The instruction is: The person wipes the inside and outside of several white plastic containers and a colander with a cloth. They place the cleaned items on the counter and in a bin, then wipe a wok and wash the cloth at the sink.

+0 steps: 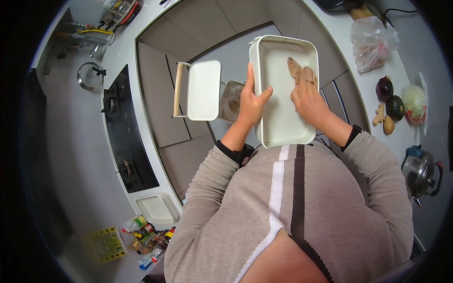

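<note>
A cream-white rectangular plastic basket (pixel 279 116) with perforated walls is tilted in front of my torso, its inside facing up toward me. My left hand (pixel 253 100) grips its left wall, the thumb over the rim. My right hand (pixel 308 97) is inside the basket, its fingers pressing a brown cloth (pixel 295 69) against the inner surface near the right wall. Left of the basket stands a small white cart or bin top with a wooden handle (pixel 204 90). A bin lined with a clear bag (pixel 231 100) is partly hidden behind my left hand.
At left, a black gas hob (pixel 129 141) is set in the white counter, with a white tray (pixel 157 208) and several bottles (pixel 145 233) nearby. On the right counter lie a plastic bag (pixel 371 46), a red onion (pixel 384 88), ginger (pixel 378 115), a wrapped cabbage (pixel 414 104) and a kettle (pixel 421 173).
</note>
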The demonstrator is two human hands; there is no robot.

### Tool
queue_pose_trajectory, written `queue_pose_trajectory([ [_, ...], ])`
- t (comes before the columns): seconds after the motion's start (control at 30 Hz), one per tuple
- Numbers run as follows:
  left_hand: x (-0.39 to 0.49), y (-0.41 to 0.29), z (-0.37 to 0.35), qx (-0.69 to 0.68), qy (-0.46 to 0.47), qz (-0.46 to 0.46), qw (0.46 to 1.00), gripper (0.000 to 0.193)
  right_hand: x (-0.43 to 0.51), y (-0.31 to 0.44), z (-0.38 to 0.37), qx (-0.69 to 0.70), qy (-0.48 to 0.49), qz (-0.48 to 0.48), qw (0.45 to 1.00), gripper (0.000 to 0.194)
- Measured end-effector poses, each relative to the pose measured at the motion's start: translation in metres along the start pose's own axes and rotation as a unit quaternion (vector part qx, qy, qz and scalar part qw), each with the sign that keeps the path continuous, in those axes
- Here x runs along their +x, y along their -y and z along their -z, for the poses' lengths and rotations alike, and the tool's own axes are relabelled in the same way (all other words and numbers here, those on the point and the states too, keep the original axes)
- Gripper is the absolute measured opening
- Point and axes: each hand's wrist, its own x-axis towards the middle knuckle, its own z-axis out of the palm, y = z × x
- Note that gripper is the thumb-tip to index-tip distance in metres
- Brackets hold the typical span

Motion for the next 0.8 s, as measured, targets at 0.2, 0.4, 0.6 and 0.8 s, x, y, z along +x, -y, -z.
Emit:
queue_pose_trajectory([
  [0.2,-0.002,0.006,0.001,0.009,-0.035,-0.008,0.999,0.091,-0.017,0.027,0.025,0.252,0.246,0.082,0.932,0.023],
  [0.4,0.004,0.016,0.0,0.112,-0.046,-0.049,0.991,0.088,-0.004,0.025,0.016,0.461,0.36,0.034,0.81,0.026],
  [0.6,0.003,0.022,-0.001,0.166,-0.093,-0.045,0.981,0.085,0.016,0.046,-0.001,0.683,0.336,-0.03,0.647,0.021],
  [0.8,-0.002,0.017,0.001,0.119,-0.12,-0.06,0.984,0.083,0.03,0.065,-0.011,0.857,0.365,-0.098,0.349,0.025],
])
